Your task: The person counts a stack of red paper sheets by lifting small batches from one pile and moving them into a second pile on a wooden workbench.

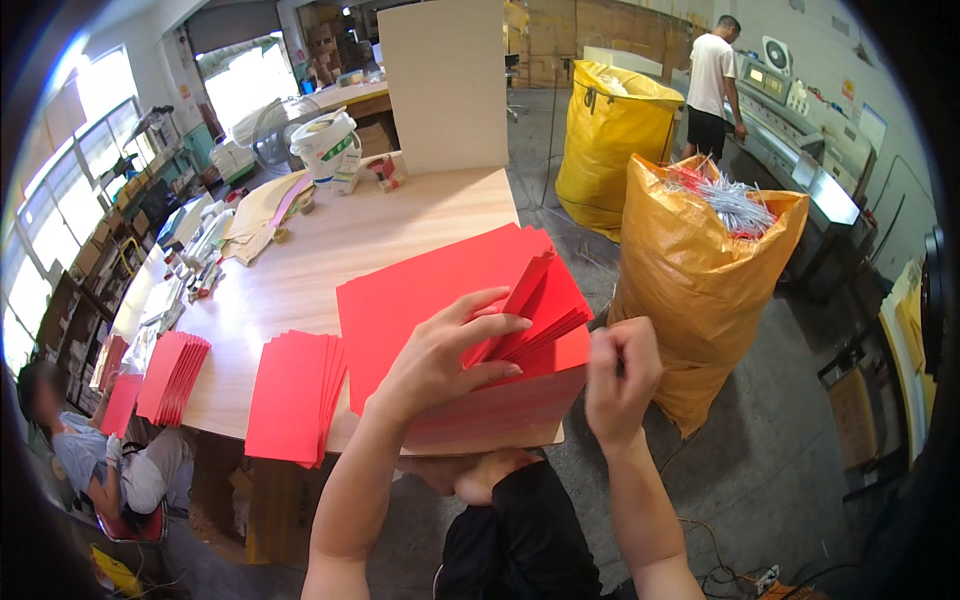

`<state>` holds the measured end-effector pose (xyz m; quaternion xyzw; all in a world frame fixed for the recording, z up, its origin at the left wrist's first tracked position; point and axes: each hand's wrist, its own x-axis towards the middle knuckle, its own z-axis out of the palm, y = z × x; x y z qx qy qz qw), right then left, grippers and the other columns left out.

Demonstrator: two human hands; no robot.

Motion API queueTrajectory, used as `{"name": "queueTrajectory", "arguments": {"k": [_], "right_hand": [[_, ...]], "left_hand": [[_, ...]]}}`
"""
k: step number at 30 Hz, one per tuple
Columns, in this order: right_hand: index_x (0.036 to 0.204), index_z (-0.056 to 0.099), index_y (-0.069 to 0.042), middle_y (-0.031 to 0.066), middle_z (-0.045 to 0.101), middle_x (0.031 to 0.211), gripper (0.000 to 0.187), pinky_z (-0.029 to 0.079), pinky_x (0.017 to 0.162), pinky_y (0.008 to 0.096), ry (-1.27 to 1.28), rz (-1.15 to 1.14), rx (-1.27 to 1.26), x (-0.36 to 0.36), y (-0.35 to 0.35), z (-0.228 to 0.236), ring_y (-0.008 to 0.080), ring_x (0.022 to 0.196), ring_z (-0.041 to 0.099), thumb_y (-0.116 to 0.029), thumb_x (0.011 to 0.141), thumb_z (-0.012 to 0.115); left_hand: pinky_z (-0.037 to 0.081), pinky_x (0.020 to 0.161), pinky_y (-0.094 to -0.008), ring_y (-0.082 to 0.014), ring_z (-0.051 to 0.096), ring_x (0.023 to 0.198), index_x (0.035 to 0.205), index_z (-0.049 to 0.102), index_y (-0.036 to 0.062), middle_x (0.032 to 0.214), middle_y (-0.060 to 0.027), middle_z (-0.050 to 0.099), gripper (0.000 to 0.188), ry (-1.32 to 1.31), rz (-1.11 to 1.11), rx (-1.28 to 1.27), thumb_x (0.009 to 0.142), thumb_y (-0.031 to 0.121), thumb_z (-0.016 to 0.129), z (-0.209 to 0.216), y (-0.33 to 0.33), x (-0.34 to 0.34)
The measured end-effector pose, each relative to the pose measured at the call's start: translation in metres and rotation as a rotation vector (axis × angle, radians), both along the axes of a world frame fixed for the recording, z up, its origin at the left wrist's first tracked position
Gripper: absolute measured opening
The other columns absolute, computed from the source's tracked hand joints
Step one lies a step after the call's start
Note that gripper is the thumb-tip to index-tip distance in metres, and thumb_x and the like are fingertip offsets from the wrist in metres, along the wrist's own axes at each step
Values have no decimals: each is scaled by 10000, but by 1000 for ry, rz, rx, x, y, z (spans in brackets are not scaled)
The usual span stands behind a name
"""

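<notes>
A tall stack of red paper sheets (420, 290) lies at the table's front right corner. On top of it my left hand (455, 345) grips a red folded sheet (527, 282) between thumb and fingers, its fold standing up. More red sheets (555, 325) fan out beneath that fold. At the stack's right edge my right hand (622, 375) is curled closed. Whatever its fingers may hold is hidden. A fanned pile of red folded cards (290, 395) lies left of the stack, partly over the table's front edge.
Another red pile (175, 377) lies farther left, near a seated person (90, 450) holding red cards. A white bucket (328, 145) and tape rolls stand on the wooden table (290, 290). Right of it are an orange sack (690, 300) and a yellow sack (610, 150). Another person (712, 80) stands at a machine.
</notes>
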<state>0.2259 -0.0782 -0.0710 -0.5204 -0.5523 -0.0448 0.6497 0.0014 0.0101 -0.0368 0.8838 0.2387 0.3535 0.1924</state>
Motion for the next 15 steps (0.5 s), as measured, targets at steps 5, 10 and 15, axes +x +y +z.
{"name": "queueTrajectory", "arguments": {"k": [5,10,15], "right_hand": [[1154,749,-62,191,664,1290,373,425,1205,536,-472,348,-301,-8,-3,9,411,1315,588,-189,805,777],[1223,749,-104,209,599,1449,429,371,1229,563,-626,338,-387,0,-5,-5,446,1413,501,-246,819,763],[1234,735,-62,217,650,1369,440,378,1224,557,-546,336,-376,-3,-5,-2,433,1382,534,-218,822,756]], "left_hand": [[585,1077,-484,-377,644,1357,1427,723,266,1598,-151,567,641,143,4,108,822,218,928,0,0,2],[593,1044,-473,-370,639,1324,1611,544,324,1683,-147,464,817,402,32,336,865,291,872,-2,-9,5],[574,1047,-481,-383,638,1308,1675,424,162,1593,-172,550,914,283,61,208,878,269,857,-1,-9,7]]}}
